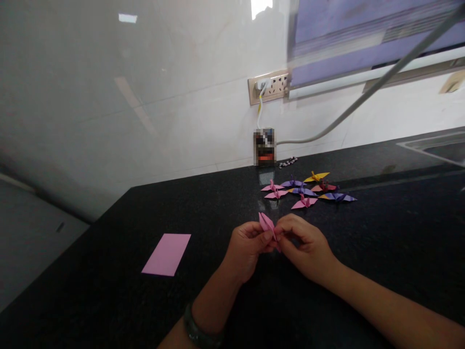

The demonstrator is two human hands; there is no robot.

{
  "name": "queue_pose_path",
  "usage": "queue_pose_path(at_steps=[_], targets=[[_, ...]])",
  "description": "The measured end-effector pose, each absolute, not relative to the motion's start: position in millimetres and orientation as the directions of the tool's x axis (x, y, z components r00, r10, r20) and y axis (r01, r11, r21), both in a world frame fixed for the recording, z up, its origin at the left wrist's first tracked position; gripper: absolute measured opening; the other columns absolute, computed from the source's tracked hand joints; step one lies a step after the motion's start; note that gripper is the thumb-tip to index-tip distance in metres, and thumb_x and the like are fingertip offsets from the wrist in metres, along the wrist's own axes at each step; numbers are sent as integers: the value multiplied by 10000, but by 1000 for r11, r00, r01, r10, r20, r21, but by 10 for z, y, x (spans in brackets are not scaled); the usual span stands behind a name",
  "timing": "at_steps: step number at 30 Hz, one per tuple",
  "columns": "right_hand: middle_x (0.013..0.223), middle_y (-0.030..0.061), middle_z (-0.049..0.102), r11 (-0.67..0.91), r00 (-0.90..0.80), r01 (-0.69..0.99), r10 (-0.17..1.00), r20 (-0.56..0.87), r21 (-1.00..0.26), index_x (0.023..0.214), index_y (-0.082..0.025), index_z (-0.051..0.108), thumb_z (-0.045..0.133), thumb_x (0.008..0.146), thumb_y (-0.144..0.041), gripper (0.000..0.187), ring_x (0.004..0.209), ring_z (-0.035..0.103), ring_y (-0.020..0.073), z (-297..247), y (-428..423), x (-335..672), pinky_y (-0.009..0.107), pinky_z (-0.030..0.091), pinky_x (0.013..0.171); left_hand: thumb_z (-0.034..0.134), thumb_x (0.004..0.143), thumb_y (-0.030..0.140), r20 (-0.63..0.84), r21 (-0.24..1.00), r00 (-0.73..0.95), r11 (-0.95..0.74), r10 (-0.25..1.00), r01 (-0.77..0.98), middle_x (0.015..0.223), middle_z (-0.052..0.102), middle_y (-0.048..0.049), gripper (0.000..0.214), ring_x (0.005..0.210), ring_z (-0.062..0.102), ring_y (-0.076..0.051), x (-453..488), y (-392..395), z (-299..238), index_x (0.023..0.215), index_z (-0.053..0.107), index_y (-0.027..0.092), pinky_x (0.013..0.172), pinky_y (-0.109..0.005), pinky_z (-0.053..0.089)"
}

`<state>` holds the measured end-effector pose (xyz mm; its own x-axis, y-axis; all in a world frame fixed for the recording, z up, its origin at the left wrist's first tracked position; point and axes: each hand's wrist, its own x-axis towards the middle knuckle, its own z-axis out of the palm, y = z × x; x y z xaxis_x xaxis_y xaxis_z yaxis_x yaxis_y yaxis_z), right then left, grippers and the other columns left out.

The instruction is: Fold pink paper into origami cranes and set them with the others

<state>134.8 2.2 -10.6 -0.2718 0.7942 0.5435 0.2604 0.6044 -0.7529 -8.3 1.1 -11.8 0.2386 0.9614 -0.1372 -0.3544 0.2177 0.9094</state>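
Observation:
Both hands meet over a black stone counter (109, 291) and pinch one small folded pink paper piece (268, 224). My left hand (247, 247) grips its lower left side with fingers curled. My right hand (305, 245) pinches its right edge, fingers closed. The paper's pointed tip sticks up between the thumbs. A dark band sits on my left wrist (198, 329).
Several finished paper cranes (308, 190) in pink, purple and yellow lie just beyond the hands. A flat pink paper sheet (167, 254) lies to the left. A small device (264, 146) stands against the wall, plugged into a socket strip (269, 87). A sink edge (432, 145) shows far right.

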Motion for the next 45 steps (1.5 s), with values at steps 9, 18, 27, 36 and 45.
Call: queue_pose_path(at_steps=[9,18,27,36,45], targets=[[734,16,566,361,-232,50,911,341,-931,890,-195,499,538,731,-197,164,594,560,118,-127,-19,1308,236,463,529,617,656,252,-56,937,222,128,974,-326,570,563,-15,162,465,471,-58,-89,3,-76,679,583,96,449,-174,339],[658,12,601,256,-241,88,943,228,-963,783,-175,585,518,736,-262,120,582,548,117,-101,36,1306,228,448,532,611,661,258,-73,945,191,129,979,-300,574,558,-10,163,449,458,-50,-92,13,-81,680,569,101,434,-170,326],[577,-21,550,152,-237,22,961,142,-988,761,-171,543,532,720,-267,105,500,507,97,-141,60,1294,212,409,471,597,672,286,-63,945,189,119,980,-305,558,566,-12,183,458,484,-65,-92,15,-105,690,569,106,451,-183,355],[682,21,556,447,-279,243,882,380,-861,696,-179,572,494,750,-220,103,611,524,125,-61,28,1336,247,426,577,604,666,294,-30,965,165,71,986,-251,543,557,-9,188,475,481,-77,-96,12,-84,660,577,109,480,-202,358],[605,-10,548,244,-220,119,952,214,-962,730,-186,533,511,732,-239,58,541,515,109,-117,25,1291,220,418,503,595,669,320,-26,973,185,67,982,-222,552,546,-5,209,465,456,-69,-94,15,-87,668,571,113,467,-193,347]])
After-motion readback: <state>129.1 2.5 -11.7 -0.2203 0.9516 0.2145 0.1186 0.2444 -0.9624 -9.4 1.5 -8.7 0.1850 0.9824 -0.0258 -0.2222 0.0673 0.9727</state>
